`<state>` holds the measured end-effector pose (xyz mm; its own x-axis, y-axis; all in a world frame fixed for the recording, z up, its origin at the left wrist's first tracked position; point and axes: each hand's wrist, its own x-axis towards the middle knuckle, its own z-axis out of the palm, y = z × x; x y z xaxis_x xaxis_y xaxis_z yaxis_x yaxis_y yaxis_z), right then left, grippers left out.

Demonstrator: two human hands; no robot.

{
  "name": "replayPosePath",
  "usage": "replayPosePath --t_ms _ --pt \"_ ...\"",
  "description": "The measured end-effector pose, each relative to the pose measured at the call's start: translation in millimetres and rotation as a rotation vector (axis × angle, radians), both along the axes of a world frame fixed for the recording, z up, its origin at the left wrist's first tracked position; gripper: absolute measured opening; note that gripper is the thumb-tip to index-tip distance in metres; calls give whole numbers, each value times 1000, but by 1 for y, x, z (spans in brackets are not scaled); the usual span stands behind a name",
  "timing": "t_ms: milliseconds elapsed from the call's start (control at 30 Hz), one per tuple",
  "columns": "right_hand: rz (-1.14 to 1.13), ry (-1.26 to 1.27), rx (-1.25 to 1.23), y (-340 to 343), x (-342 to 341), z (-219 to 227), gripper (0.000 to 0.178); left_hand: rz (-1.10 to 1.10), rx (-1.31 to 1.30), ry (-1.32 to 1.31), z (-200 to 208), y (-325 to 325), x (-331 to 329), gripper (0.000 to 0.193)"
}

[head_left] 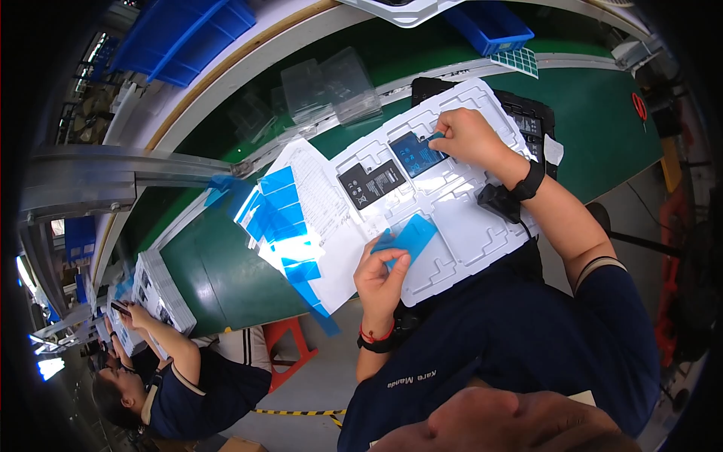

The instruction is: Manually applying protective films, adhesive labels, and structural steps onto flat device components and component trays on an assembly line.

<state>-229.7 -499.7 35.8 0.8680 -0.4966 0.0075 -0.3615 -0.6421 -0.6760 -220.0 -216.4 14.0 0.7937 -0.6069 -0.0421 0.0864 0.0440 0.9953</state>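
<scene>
A white moulded plastic tray point(471, 218) lies in front of me, with two flat black batteries in its pockets. One battery point(371, 184) is bare, its printed label face up. The other battery point(416, 157), to its right, looks blue, as if under a clear blue film. My right hand point(468, 137) is closed in a pinch at that film's upper right corner; the fingertips partly hide the spot. Nearer me, my left hand point(382, 282) holds a loose piece of blue film point(413, 242) between thumb and fingers, over the tray's lower left part.
Blue film strips point(282, 203) lie on white paper sheets point(320, 177) left of the tray. Black trays point(536, 117) sit beneath it. Clear plastic boxes point(331, 87), a blue bin point(493, 30) and red scissors point(639, 107) are farther off. A co-worker point(203, 377) sits at left.
</scene>
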Motion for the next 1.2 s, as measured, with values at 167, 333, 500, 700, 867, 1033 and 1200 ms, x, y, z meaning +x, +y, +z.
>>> replayPosePath --t_ms 167,333,500,700,867,1033,1200 --pt "-83 88 -368 24 -5 25 26 45 72 96 2 2 -1 13" --pt "270 -81 355 43 -22 29 32 47 -69 90 11 -3 2 17" --pt "503 79 801 56 -22 31 15 -64 -138 58 20 -5 7 29" --pt "236 10 718 49 4 49 9 193 280 -632 15 -10 14 53" --pt "143 56 630 49 38 23 12 97 526 -758 6 -20 15 68" --pt "142 125 647 50 49 11 13 95 581 -765 -10 -23 13 77" --pt "169 132 627 47 55 11 9 94 555 -752 -12 -23 14 84"
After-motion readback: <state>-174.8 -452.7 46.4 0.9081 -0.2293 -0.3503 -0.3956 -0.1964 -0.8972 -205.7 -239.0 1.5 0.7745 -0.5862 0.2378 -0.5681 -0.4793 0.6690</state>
